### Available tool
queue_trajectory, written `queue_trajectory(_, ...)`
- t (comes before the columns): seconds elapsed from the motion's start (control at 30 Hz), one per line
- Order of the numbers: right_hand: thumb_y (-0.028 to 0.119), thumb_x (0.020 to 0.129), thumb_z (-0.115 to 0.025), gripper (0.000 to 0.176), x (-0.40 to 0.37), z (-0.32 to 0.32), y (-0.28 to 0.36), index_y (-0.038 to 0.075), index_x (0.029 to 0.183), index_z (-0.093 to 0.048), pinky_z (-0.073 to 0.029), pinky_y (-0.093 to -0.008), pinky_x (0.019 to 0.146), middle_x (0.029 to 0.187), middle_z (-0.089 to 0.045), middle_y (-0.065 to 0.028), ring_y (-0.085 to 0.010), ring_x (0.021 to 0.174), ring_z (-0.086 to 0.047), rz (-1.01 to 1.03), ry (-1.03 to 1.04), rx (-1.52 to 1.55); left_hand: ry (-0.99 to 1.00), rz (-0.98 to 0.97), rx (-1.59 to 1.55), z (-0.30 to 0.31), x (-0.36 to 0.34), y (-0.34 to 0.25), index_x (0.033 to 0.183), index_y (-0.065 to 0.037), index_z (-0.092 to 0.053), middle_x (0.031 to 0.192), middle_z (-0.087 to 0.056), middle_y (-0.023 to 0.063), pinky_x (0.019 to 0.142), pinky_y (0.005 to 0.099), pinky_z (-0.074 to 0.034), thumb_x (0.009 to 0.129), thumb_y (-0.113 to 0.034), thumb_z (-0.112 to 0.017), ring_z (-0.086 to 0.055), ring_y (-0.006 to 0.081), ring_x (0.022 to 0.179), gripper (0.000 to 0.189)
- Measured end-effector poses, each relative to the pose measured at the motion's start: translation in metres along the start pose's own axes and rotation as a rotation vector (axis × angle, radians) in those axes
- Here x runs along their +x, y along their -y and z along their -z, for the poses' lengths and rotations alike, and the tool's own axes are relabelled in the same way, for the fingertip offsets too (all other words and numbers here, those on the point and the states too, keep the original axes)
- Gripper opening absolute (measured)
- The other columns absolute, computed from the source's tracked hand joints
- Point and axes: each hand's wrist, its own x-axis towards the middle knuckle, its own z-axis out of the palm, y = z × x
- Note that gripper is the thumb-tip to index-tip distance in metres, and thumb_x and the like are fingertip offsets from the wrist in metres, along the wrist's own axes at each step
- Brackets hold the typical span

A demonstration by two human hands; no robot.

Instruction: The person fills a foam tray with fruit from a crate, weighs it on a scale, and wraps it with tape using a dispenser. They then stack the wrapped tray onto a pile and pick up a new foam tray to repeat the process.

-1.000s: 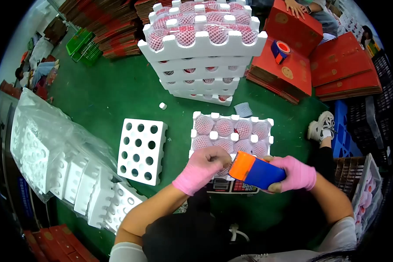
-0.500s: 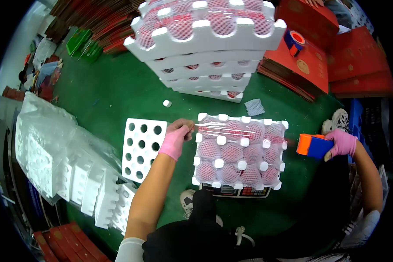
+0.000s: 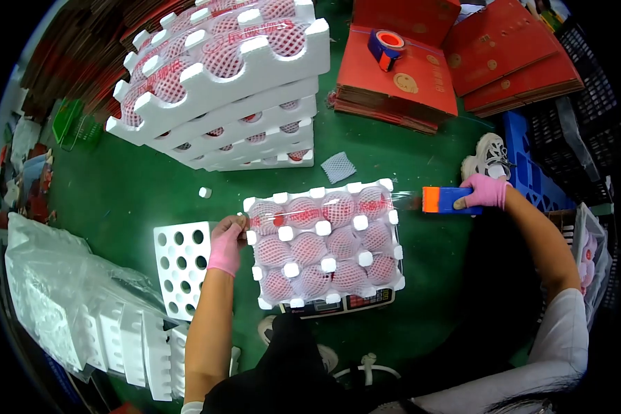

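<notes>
A white foam tray (image 3: 328,264) holds rows of round fruit in pink foam nets (image 3: 309,247) and rests on a scale (image 3: 338,303). Clear packing tape with red print (image 3: 303,214) lies across the far row and stretches off the tray's right side. My left hand (image 3: 225,245), in a pink fingerless glove, has its fingers closed on the tape end at the tray's left edge. To the right, my gloved right hand (image 3: 484,192) grips a blue and orange tape dispenser (image 3: 451,200), from which the tape runs.
Filled foam trays (image 3: 234,103) stand stacked beyond. Red cartons (image 3: 393,86) carry another tape dispenser (image 3: 386,48). A perforated foam sheet (image 3: 181,265) and plastic-wrapped foam trays (image 3: 69,297) lie left. A foam net (image 3: 339,168) is on the green floor; black crates (image 3: 573,145) stand right.
My view has shifted, so the tray appears further left. The tape now lies lower across the far row, my left hand is at the tray edge, and the dispenser is level with that row.
</notes>
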Motion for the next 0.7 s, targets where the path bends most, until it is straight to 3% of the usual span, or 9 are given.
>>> queue_trajectory(0.07, 0.045, 0.08, -0.084, 0.048, 0.003, -0.011, 0.008, 0.001, 0.096, -0.076, -0.056, -0.0298, 0.062, 0.078, -0.073, -0.0091, -0.0149, 0.066, -0.07, -0.044, 0.001, 0.038, -0.059, -0.031, 0.102, -0.004, 0.0, 0.003, 0.09, -0.004, -0.065, 0.078, -0.059, -0.001, 0.064, 0.0257, -0.048, 0.098, -0.014, -0.064, -0.052, 0.0092, 0.069, 0.013)
queue_trajectory(0.13, 0.053, 0.077, -0.081, 0.056, 0.011, -0.02, 0.011, 0.001, 0.097, -0.076, -0.057, -0.0338, 0.07, 0.08, -0.074, -0.0126, -0.0224, 0.073, -0.072, 0.001, -0.102, -0.126, -0.113, -0.062, 0.21, -0.007, 0.001, 0.005, 0.088, -0.002, -0.065, 0.078, -0.06, -0.0001, 0.065, 0.0271, -0.049, 0.098, -0.014, -0.064, -0.055, 0.0101, 0.072, 0.015)
queue_trajectory(0.23, 0.062, 0.075, -0.074, 0.064, 0.015, -0.034, 0.048, 0.003, 0.098, -0.077, -0.056, -0.0402, 0.082, 0.088, -0.074, -0.0185, -0.0341, 0.086, -0.071, 0.033, -0.223, -0.395, -0.114, -0.455, 0.653, 0.0, 0.011, 0.02, 0.089, 0.0, -0.065, 0.079, -0.061, 0.0076, 0.066, 0.0334, -0.049, 0.095, -0.013, -0.063, -0.061, 0.0194, 0.074, 0.015)
queue_trajectory(0.33, 0.062, 0.079, -0.069, 0.062, 0.021, -0.055, 0.09, 0.003, 0.094, -0.077, -0.056, -0.0418, 0.083, 0.091, -0.074, -0.0197, -0.0347, 0.09, -0.071, -0.062, -0.206, -0.572, -0.116, -0.662, 0.963, -0.005, 0.005, 0.009, 0.092, -0.001, -0.066, 0.085, -0.063, 0.0154, 0.069, 0.0403, -0.049, 0.092, -0.013, -0.062, -0.062, 0.0314, 0.077, 0.013)
queue_trajectory(0.37, 0.059, 0.079, -0.068, 0.058, 0.018, -0.06, 0.103, 0.003, 0.093, -0.077, -0.056, -0.0413, 0.083, 0.091, -0.074, -0.0191, -0.0341, 0.09, -0.071, -0.07, -0.232, -0.615, -0.079, -0.703, 1.064, -0.005, 0.001, 0.001, 0.09, -0.004, -0.066, 0.09, -0.063, 0.0166, 0.07, 0.0447, -0.049, 0.09, -0.014, -0.063, -0.061, 0.0388, 0.082, 0.01)
queue_trajectory(0.47, 0.049, 0.083, -0.066, 0.043, 0.002, -0.07, 0.143, 0.009, 0.087, -0.079, -0.058, -0.0394, 0.075, 0.087, -0.075, -0.014, -0.0295, 0.082, -0.073, -0.123, -0.238, -0.696, -0.069, -0.768, 1.187, -0.01, -0.006, -0.007, 0.089, -0.005, -0.064, 0.09, -0.062, 0.0151, 0.07, 0.0465, -0.049, 0.09, -0.014, -0.062, -0.061, 0.0392, 0.083, 0.009)
queue_trajectory(0.6, 0.022, 0.081, -0.072, 0.015, 0.001, -0.117, 0.173, 0.011, 0.089, -0.078, -0.057, -0.0412, 0.069, 0.09, -0.076, -0.0098, -0.0274, 0.084, -0.075, -0.091, -0.399, -0.847, -0.033, -0.86, 1.311, -0.006, 0.001, -0.005, 0.088, -0.008, -0.062, 0.089, -0.063, 0.0142, 0.069, 0.0483, -0.049, 0.09, -0.014, -0.061, -0.062, 0.0398, 0.082, 0.006)
queue_trajectory(0.67, 0.013, 0.074, -0.075, 0.018, 0.024, -0.136, 0.16, 0.016, 0.091, -0.079, -0.055, -0.04, 0.066, 0.09, -0.077, -0.0059, -0.0257, 0.083, -0.075, -0.067, -0.481, -0.91, 0.013, -0.901, 1.347, -0.005, 0.0, -0.002, 0.093, -0.007, -0.061, 0.086, -0.063, 0.0152, 0.068, 0.0494, -0.048, 0.085, -0.007, -0.061, -0.063, 0.0409, 0.082, 0.009)
queue_trajectory(0.7, 0.013, 0.076, -0.072, 0.017, 0.039, -0.142, 0.138, 0.016, 0.091, -0.079, -0.055, -0.0415, 0.064, 0.091, -0.077, -0.005, -0.0263, 0.083, -0.074, -0.054, -0.54, -0.928, 0.021, -0.914, 1.358, -0.004, 0.001, 0.004, 0.094, -0.007, -0.06, 0.087, -0.063, 0.0158, 0.069, 0.0503, -0.048, 0.082, -0.004, -0.06, -0.063, 0.0408, 0.083, 0.013)
